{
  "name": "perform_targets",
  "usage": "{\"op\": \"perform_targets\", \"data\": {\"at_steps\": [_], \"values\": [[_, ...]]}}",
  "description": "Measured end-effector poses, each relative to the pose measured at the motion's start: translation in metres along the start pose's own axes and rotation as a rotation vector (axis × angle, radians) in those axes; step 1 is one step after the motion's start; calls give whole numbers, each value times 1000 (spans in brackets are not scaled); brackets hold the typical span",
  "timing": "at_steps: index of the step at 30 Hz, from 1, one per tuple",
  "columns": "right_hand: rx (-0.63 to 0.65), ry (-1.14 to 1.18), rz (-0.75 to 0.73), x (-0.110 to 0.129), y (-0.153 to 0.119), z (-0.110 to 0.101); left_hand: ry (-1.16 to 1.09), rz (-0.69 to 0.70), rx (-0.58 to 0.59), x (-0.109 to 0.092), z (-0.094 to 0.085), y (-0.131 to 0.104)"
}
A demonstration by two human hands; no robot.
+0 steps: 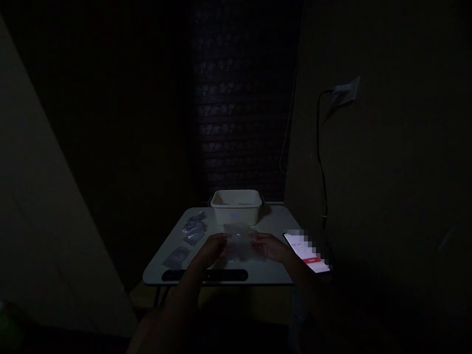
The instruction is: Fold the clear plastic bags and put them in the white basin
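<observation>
Between my two hands is a translucent plastic bag [239,244], held up over the small table in dim light. My left hand [216,248] grips its left side, thumb on the near face. On the opposite side, the fingers of my right hand [271,247] close on the bag's right edge. Whether anything is inside the bag cannot be made out. Just behind it stands a cream plastic basin [236,212], with something pale and indistinct showing inside its rim. To the left lie several crumpled clear bags [194,228] and one flatter bag [176,257].
The pale folding table [151,275] has a dark slot strip [204,275] along its near edge. A lit phone [308,253] rests at the right edge. A cable [319,147] hangs from a wall socket [345,91]. Dark blinds [228,113] are behind; walls stand on both sides.
</observation>
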State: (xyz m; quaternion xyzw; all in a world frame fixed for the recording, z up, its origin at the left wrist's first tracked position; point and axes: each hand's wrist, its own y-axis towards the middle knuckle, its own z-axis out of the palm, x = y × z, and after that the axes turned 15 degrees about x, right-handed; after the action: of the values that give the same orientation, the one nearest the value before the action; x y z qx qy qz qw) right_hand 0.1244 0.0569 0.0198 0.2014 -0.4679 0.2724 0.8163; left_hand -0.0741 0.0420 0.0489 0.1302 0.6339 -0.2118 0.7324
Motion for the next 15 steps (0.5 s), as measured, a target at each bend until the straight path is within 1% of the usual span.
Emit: {"op": "perform_targets", "data": {"at_steps": [7, 11, 15], "values": [[-20, -28, -15, -1, 1, -2, -36, 42, 56, 5, -6, 6], [-20, -29, -31, -1, 2, -3, -35, 40, 40, 7, -7, 6], [-11, -30, -30, -1, 1, -2, -27, 11, 25, 2, -3, 2]]}}
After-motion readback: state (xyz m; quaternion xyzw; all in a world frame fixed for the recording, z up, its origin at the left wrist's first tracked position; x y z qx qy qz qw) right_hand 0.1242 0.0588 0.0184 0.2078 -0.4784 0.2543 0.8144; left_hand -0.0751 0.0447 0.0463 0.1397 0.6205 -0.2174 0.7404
